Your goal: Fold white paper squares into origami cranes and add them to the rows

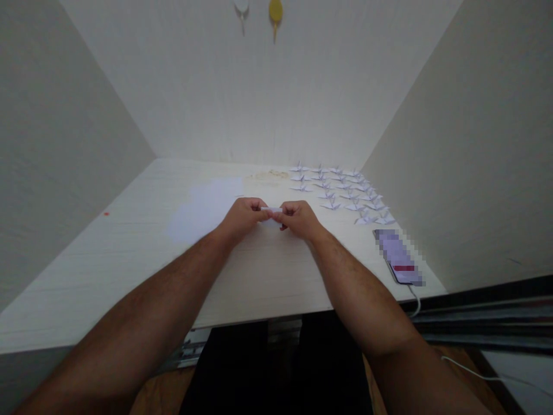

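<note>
Both of my hands meet over the middle of the white desk. My left hand and my right hand each pinch one end of a small folded piece of pale paper, held just above the desk top. The fingers of both hands are curled closed on it. Most of the paper is hidden between my fingertips.
Several small folded paper cranes stand in rows at the back right of the desk. A pale sheet of paper lies left of my hands. A phone with a white cable lies near the right front edge. White walls enclose three sides.
</note>
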Tool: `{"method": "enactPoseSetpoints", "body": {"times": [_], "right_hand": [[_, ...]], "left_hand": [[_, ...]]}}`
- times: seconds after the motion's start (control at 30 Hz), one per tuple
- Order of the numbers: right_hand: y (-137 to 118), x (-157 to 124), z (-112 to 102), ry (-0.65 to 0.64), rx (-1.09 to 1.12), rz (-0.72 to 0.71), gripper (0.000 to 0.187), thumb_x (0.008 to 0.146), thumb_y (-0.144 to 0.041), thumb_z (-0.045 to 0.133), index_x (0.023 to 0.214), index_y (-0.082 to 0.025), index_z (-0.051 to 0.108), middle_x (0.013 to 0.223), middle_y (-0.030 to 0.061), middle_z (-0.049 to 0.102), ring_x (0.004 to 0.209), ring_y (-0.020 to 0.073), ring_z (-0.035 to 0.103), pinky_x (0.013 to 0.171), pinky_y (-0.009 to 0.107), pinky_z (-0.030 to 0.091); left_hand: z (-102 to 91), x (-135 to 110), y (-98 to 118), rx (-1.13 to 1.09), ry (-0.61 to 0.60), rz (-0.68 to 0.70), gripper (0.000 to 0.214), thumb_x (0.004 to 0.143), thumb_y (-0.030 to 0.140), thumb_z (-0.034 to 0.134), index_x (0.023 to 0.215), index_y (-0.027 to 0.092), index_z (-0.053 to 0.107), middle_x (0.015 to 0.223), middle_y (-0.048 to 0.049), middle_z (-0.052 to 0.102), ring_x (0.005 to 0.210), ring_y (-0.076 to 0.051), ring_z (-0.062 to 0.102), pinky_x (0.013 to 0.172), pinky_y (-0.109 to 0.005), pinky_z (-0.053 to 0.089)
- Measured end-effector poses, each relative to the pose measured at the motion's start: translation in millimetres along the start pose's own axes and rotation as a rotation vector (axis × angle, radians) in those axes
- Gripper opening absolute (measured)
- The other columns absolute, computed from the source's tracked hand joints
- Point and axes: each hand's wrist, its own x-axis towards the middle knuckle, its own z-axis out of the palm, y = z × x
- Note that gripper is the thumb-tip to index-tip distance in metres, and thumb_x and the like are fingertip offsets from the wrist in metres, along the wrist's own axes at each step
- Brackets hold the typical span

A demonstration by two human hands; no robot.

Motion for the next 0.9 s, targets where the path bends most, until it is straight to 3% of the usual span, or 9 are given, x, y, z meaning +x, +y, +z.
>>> {"method": "enactPoseSetpoints", "body": {"times": [0.17,0.43,0.73,0.9], "right_hand": [[-1.3,0.2,-4.0,-0.079,0.060,0.011,0.037,0.072,-0.050,0.072,0.062,-0.017,0.059,0.049,-0.0029,0.056,0.043,0.0072,0.049,0.042,0.018,0.033],[-6.6,0.0,-5.3,-0.057,0.045,0.068,0.043,0.074,-0.055,0.067,0.058,-0.016,0.058,0.049,-0.0001,0.059,0.043,0.0066,0.044,0.045,0.020,0.031],[-1.3,7.9,-3.1,0.204,0.132,0.017,0.024,0.063,-0.038,0.073,0.069,-0.017,0.064,0.059,-0.0029,0.059,0.053,0.0080,0.045,0.052,0.022,0.036],[1.2,9.4,-3.1,0.225,0.173,0.056,0.026,0.063,-0.041,0.072,0.068,-0.019,0.060,0.057,-0.0040,0.056,0.050,0.0081,0.043,0.049,0.022,0.034]], "left_hand": [[1.7,0.9,0.3,-0.098,-0.026,-0.035,0.024,0.055,0.033,0.079,0.057,0.016,0.061,0.053,0.0017,0.057,0.052,-0.010,0.046,0.055,-0.025,0.031],[0.6,0.4,0.5,-0.130,-0.032,-0.122,0.025,0.059,0.036,0.076,0.059,0.016,0.061,0.051,0.0027,0.053,0.048,-0.008,0.042,0.051,-0.025,0.028],[0.6,4.9,-4.7,-0.123,0.031,-0.025,0.025,0.068,0.041,0.074,0.070,0.016,0.069,0.054,0.0008,0.054,0.051,-0.011,0.047,0.052,-0.025,0.035],[1.3,3.7,-3.2,-0.206,0.018,-0.011,0.026,0.068,0.041,0.075,0.073,0.016,0.069,0.060,0.0003,0.057,0.053,-0.011,0.049,0.052,-0.025,0.038]]}}
